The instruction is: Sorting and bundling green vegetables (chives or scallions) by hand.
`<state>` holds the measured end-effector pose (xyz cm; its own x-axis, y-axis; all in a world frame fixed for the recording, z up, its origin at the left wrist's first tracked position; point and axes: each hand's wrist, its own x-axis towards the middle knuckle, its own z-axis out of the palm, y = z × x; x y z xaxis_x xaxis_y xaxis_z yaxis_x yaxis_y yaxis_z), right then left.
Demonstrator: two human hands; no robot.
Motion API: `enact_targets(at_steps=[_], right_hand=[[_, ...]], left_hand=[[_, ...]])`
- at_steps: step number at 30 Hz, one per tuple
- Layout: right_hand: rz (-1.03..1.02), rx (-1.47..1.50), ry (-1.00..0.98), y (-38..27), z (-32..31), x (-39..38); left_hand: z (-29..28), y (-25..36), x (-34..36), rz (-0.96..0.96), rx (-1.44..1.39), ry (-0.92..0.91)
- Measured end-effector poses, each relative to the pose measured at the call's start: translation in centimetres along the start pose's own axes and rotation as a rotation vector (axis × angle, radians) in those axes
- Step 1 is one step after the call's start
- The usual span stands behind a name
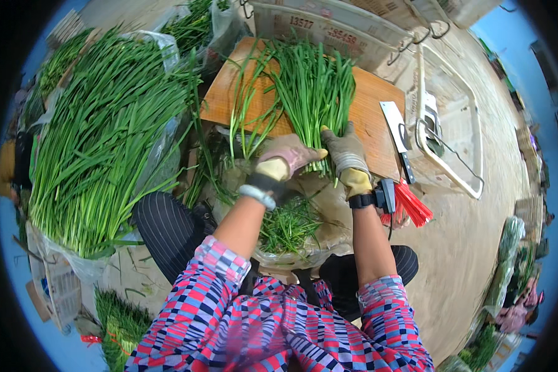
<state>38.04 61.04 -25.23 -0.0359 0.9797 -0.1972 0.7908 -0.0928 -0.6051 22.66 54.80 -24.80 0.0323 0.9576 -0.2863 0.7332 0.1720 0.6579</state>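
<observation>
- Bunch of green stalks (316,93), one: we find it at the middle of the counter (375,118), leaf ends toward the far edge, pale cut ends at the near edge, just over it.
- Left hand (289,155), gloved in pinkish brown: we record it closed on the near left side of the bunch, thumb laid across the pale stems; its other fingers are largely hidden.
- Right hand (345,150), gloved in grey-brown: we record it closed on the right side of the bunch, near the cut ends, thumb toward the left hand.
- Loose stalks (247,102), several: we note them on the counter, left of the bunch, some hanging past the near edge.
- Cleaver (392,122), pale blade, black handle: we see it lying at the counter's right edge, handle toward the wearer.
- Red strips (415,208), a bundle: we place these just beyond the counter's near right corner, close to the right wrist.
- Heap of long green stalks (105,142), large: we enter it left of the counter, on clear plastic.
- Short green trimmings (288,228), a pile: we see them below the hands, between the wearer's knees, on plastic.
- Pale crate (469,110), open: we list it right of the counter, beside the cleaver, a bent wire hanging over its side.
</observation>
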Motion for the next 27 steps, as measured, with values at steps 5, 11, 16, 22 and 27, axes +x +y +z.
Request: enact_targets(at_steps=[5,11,16,22,27], right_hand=[[-0.006,0.046,-0.085,-0.8,-1.2,1.3],[-0.023,0.004,-0.046,-2.8,1.6,4.9],[-0.017,0.451,-0.318,-4.6,5.0,5.1],[0.178,0.991,-0.543,-3.3,2.6,3.6],[-0.369,1.06,-0.433,-7.4,-4.7,3.5]], left_hand=[[-7.1,-4.4,-2.5,-0.481,-0.049,0.515],[-7.0,-5.9,3.7,-0.503,-0.325,0.242],[-4.5,-6.3,7.3,-0.04,-0.215,0.029],[-5.3,-1.1,4.8,-0.223,-1.037,-0.191],[-8.1,3.3,5.0,0.184,-1.097,0.045]])
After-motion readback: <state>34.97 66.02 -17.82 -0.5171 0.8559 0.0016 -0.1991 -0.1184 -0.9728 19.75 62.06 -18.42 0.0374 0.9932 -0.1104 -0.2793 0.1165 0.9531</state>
